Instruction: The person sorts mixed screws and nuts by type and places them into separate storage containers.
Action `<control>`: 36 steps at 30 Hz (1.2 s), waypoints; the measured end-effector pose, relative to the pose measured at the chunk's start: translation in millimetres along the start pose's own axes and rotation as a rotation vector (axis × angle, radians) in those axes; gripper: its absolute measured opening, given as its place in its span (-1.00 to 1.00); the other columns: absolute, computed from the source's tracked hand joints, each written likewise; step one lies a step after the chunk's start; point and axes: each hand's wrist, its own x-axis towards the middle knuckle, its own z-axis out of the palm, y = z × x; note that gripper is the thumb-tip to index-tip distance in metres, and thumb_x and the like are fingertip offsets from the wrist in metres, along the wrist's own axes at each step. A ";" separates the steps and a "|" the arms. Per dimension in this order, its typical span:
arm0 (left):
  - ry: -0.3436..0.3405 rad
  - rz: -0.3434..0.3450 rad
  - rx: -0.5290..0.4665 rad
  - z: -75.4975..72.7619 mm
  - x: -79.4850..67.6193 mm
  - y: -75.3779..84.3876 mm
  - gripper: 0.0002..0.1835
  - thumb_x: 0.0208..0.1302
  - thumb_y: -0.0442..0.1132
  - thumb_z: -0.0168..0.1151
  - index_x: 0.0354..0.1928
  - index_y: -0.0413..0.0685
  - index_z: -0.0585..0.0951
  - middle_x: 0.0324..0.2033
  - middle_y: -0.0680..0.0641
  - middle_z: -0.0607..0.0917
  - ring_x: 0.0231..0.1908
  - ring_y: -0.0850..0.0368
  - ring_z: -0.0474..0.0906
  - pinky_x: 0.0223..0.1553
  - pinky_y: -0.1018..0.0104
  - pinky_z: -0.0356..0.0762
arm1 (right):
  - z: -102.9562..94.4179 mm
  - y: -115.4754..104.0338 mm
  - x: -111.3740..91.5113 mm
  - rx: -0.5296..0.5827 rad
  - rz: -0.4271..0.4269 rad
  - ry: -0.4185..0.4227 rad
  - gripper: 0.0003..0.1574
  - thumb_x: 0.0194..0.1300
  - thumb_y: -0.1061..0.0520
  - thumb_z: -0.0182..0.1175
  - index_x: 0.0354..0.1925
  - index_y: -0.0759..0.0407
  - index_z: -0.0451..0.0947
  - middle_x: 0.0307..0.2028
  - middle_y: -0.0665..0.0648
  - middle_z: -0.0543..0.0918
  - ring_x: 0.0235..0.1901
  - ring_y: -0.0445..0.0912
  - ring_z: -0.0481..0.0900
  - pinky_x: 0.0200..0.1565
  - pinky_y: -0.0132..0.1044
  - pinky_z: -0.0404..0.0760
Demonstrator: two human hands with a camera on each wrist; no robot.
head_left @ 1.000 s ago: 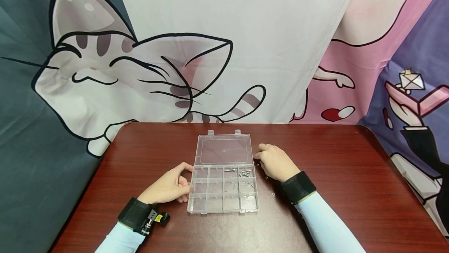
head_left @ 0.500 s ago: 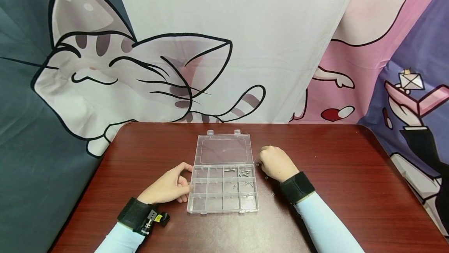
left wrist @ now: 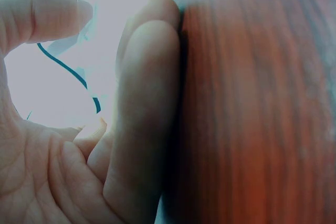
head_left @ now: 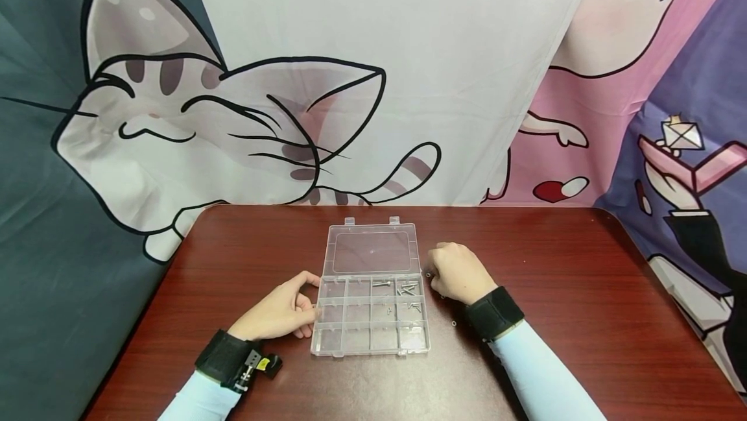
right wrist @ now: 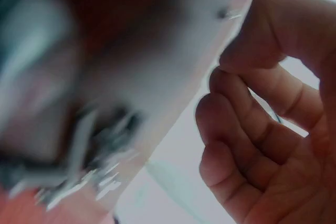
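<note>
A clear plastic compartment box lies on the table with its lid folded back. My left hand is at the box's left side, index finger and thumb touching its edge. In the left wrist view, the other fingers rest on the tabletop. Several screws lie in the right-hand compartments. My right hand is low over the table just right of the box, fingers curled. The right wrist view shows thumb and index tips meeting; nothing can be made out between them. A small metal ring-like nut lies nearby.
The brown wooden table extends to both sides. Another tiny metal piece lies between the box and the right hand. Behind the table hangs a printed cloth. A camera is strapped at the left wrist.
My right hand has drawn back slightly from the box's right edge, its fingers now more tucked under, and covers part of the small metal pieces. The left hand and box stay put.
</note>
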 end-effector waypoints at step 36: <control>0.003 -0.007 -0.008 1.1 -0.6 2.2 -0.38 0.26 -0.18 0.28 0.30 -0.15 0.30 -0.59 -0.14 0.63 -0.57 -0.06 0.65 -0.49 0.12 0.65 | -23.8 -84.1 -5.6 0.215 -0.413 -0.015 -0.30 0.06 -0.22 0.35 0.14 -0.02 0.55 0.11 0.02 0.55 0.09 -0.12 0.51 0.08 -0.25 0.52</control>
